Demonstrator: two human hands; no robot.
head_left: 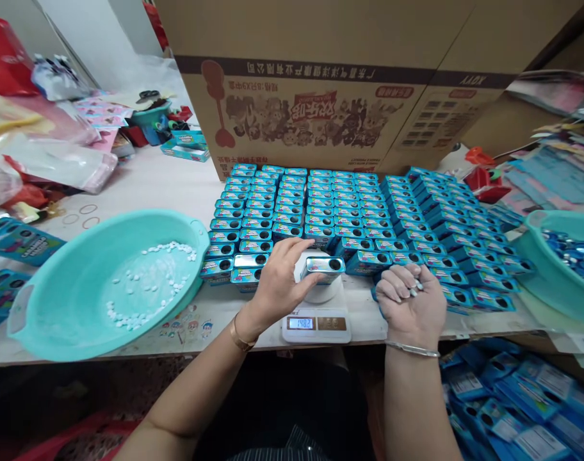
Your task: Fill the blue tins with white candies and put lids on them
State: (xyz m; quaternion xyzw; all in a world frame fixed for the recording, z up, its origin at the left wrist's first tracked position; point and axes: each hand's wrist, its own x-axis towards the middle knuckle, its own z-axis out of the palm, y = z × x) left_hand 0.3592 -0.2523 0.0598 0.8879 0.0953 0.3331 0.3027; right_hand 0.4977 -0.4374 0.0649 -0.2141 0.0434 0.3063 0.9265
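Observation:
On a white digital scale (316, 326), whose display looks like 148.2, stands a small blue printed box (324, 265) with a dark round hole in its top. My left hand (281, 278) reaches round this box from the left with thumb and fingers apart. The thumb is in front of the box, overlapping its lower edge; I cannot tell whether it touches. My right hand (411, 301) is turned palm up, fingers curled over several small white pellets (417, 288), beside the rows of similar blue boxes (321, 211).
A turquoise basin (81, 256) at left holds scattered white pellets (150, 287). Another basin (551, 256) at right holds shiny blue pieces. A large carton (321, 38) stands behind the rows. More blue boxes (517, 397) fill a container below the table edge at right.

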